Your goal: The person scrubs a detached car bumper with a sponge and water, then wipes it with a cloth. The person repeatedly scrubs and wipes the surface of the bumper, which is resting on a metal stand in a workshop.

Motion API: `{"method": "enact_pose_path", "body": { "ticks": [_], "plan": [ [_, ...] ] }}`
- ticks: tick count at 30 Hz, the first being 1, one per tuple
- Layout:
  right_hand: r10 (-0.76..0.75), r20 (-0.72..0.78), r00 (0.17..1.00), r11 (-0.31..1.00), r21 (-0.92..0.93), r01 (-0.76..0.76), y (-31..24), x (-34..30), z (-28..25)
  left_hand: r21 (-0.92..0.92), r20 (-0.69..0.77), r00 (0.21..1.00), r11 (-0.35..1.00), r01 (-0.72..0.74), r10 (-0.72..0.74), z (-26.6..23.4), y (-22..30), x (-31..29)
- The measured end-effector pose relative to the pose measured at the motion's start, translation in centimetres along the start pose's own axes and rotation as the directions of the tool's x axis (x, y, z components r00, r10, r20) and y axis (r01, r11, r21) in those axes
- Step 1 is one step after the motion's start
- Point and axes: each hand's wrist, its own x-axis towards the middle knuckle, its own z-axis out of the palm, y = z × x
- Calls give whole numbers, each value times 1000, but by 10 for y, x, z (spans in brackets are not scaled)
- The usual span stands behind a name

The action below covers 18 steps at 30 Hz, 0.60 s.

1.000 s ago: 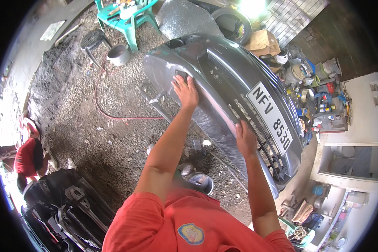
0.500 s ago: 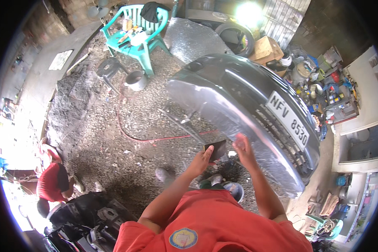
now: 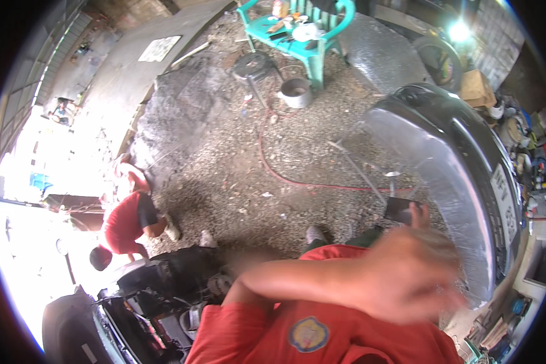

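Note:
My left forearm crosses in front of my body toward the right, close to the camera. My left hand (image 3: 409, 276) is smeared by motion, so its fingers cannot be made out. Just beyond it, the fingers of my right hand (image 3: 419, 214) show, pressed on a small dark flat sheet (image 3: 398, 209) that looks like sandpaper. The rest of my right hand and its forearm are mostly hidden behind the left. To the right of both hands stands a car bumper (image 3: 461, 176), dark on top and dull grey along its lower side, with a licence plate (image 3: 505, 203).
A thin metal stand leg (image 3: 358, 167) and a red hose (image 3: 285, 179) lie ahead on gravel. Farther off are a green plastic chair (image 3: 315, 57) with items, a stool (image 3: 255, 65) and a pot (image 3: 296, 92). Another person (image 3: 127, 224) bends at left near dark car parts (image 3: 164, 282).
The dark sheet has passed from my left hand to my right. My left arm has swung across to the right. The view has shifted left, so the bumper sits farther right.

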Motion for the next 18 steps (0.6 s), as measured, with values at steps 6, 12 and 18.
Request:
{"method": "enact_pose_path", "body": {
  "ticks": [6, 12, 18],
  "plan": [
    [121, 161, 980, 973, 176, -149, -10, -8, 3, -55, -92, 986, 988, -142, 137, 29, 27, 51],
    [170, 248, 954, 903, 349, -252, -16, 22, 9, -44, -197, 935, 950, -310, 296, 31, -11, 89],
    [171, 310, 935, 799, 512, -316, -1, 68, 20, -113, -227, 885, 892, -437, 405, 40, -53, 147]
  ]
}}
